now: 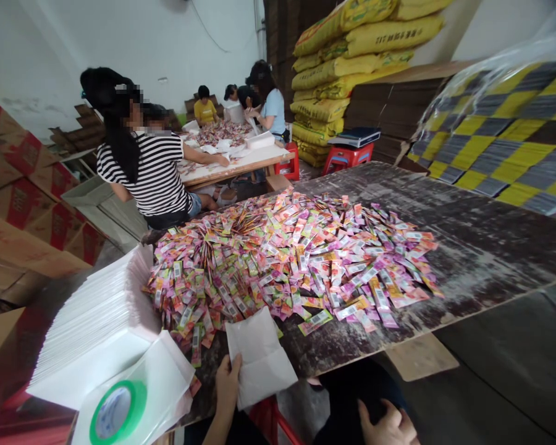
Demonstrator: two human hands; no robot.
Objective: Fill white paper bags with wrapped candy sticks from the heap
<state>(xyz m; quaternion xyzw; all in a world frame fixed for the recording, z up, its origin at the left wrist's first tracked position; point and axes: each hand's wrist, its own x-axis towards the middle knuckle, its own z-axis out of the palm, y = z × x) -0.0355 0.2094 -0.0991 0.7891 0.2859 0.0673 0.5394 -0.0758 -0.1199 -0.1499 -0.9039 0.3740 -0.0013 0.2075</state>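
My left hand (227,384) grips a small white paper bag (259,357) by its left edge, at the near edge of the table (482,247). My right hand (389,425) rests low at the bottom of the view with fingers loosely spread and nothing in it. A wide heap of small colourful sachets (282,259) covers the dark, worn tabletop just beyond the bag. A slanted stack of white bags (97,327) lies to the left of my left hand.
A clear bag with a green-ringed label (134,402) lies at the bottom left. Several people work at another table (241,164) behind; one in a striped shirt (148,170) sits nearby. Cardboard boxes (23,198) stand left, yellow sacks (347,68) at the back, red stools (347,157) below them.
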